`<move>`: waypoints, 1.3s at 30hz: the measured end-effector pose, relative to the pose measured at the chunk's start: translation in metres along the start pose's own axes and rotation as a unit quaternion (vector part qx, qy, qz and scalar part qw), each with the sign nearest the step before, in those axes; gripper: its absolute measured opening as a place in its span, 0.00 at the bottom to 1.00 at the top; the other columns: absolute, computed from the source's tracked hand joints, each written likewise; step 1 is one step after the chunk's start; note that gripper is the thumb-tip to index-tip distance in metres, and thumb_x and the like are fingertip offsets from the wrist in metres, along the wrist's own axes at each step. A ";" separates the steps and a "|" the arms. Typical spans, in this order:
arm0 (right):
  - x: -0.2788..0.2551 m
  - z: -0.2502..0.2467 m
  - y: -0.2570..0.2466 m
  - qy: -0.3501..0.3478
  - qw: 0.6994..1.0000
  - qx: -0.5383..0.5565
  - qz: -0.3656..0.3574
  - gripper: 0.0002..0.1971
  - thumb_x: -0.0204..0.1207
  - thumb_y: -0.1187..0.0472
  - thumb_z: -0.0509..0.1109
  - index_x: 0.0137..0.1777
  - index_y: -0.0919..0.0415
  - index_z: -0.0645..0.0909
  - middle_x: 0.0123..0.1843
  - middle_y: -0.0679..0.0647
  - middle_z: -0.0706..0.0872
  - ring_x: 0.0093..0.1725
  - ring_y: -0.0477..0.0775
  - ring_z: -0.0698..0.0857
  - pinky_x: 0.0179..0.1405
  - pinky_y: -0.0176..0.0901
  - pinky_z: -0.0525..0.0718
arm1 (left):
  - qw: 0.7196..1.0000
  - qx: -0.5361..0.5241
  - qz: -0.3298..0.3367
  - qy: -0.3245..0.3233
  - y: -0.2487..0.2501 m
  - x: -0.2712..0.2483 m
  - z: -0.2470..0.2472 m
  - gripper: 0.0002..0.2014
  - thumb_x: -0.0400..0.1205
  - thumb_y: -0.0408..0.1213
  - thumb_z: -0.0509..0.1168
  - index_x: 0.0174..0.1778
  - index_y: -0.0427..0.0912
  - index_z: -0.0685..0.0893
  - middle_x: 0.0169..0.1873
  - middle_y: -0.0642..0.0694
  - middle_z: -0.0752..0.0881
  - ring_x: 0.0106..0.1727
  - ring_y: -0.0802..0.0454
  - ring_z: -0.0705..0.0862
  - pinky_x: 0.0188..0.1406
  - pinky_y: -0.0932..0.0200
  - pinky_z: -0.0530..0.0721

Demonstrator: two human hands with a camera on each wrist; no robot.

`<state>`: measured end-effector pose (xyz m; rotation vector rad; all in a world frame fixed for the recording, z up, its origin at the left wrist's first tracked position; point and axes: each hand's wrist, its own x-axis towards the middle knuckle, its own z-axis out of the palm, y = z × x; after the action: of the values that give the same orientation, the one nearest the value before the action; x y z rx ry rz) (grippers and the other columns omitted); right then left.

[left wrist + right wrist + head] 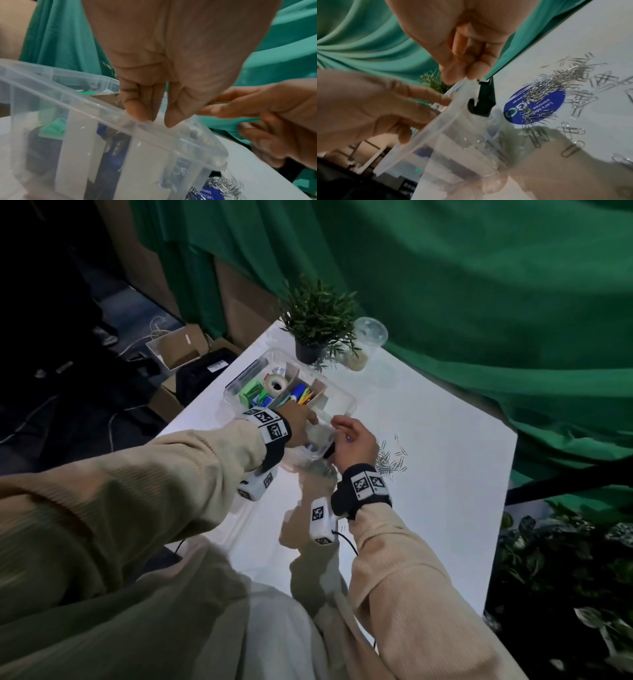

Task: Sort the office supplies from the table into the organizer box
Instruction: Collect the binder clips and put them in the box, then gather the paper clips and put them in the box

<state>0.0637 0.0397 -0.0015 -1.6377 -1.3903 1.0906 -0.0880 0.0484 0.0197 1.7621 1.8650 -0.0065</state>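
Note:
A clear plastic organizer box (346, 400) with card dividers stands on the white table and holds tape, green and blue items and pens. My left hand (301, 422) pinches its near rim (85, 108), fingertips (137, 115) pointing down on the edge. Just right of it, my right hand (349, 436) pinches the wire handle of a black binder clip (483, 100), which hangs against the box's near right corner (453, 135). A loose heap of silver paper clips (390, 460) lies on the table to the right of my right hand.
Some paper clips (556, 88) lie over a round blue label (513, 109). A potted plant (318, 320) and a clear cup (366, 340) stand behind the box. Green curtain hangs along the far side. The table's left edge runs close to the box.

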 end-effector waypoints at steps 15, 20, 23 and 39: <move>0.070 -0.101 0.111 0.005 0.940 -0.330 0.087 0.16 0.77 0.63 0.65 0.64 0.53 0.82 0.66 0.61 0.80 0.68 0.64 0.77 0.63 0.53 0.81 | 0.947 -0.062 0.124 0.290 0.032 -0.030 0.042 0.15 0.71 0.27 0.60 0.52 0.42 0.82 0.50 0.39 0.82 0.52 0.38 0.80 0.51 0.47 0.81; 0.107 -0.093 0.110 -0.123 0.904 -0.406 0.046 0.30 0.81 0.62 0.62 0.82 0.61 0.60 0.84 0.60 0.58 0.82 0.63 0.58 0.80 0.55 0.62 | 0.958 -0.055 0.244 0.140 0.062 -0.033 0.101 0.16 0.71 0.27 0.61 0.53 0.41 0.83 0.50 0.41 0.82 0.50 0.40 0.80 0.48 0.48 0.80; 0.114 -0.087 0.115 -0.198 0.871 -0.449 0.035 0.34 0.77 0.66 0.65 0.81 0.70 0.56 0.84 0.65 0.55 0.81 0.68 0.56 0.81 0.54 0.58 | 0.991 -0.042 0.121 0.045 0.077 0.001 0.111 0.23 0.74 0.27 0.60 0.66 0.42 0.77 0.62 0.42 0.78 0.63 0.41 0.76 0.61 0.46 0.78; 0.036 -0.117 0.140 -0.094 0.952 -0.292 -0.011 0.30 0.75 0.69 0.61 0.80 0.61 0.65 0.81 0.57 0.67 0.81 0.57 0.62 0.78 0.41 0.59 | 0.960 0.208 0.155 -0.103 0.122 0.117 0.114 0.24 0.87 0.39 0.51 0.80 0.39 0.63 0.82 0.36 0.58 0.82 0.36 0.57 0.82 0.41 0.56</move>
<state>0.2269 0.0527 -0.0893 -1.9486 -1.9901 0.8821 0.0723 0.1287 -0.0770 2.2242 1.4965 -0.4774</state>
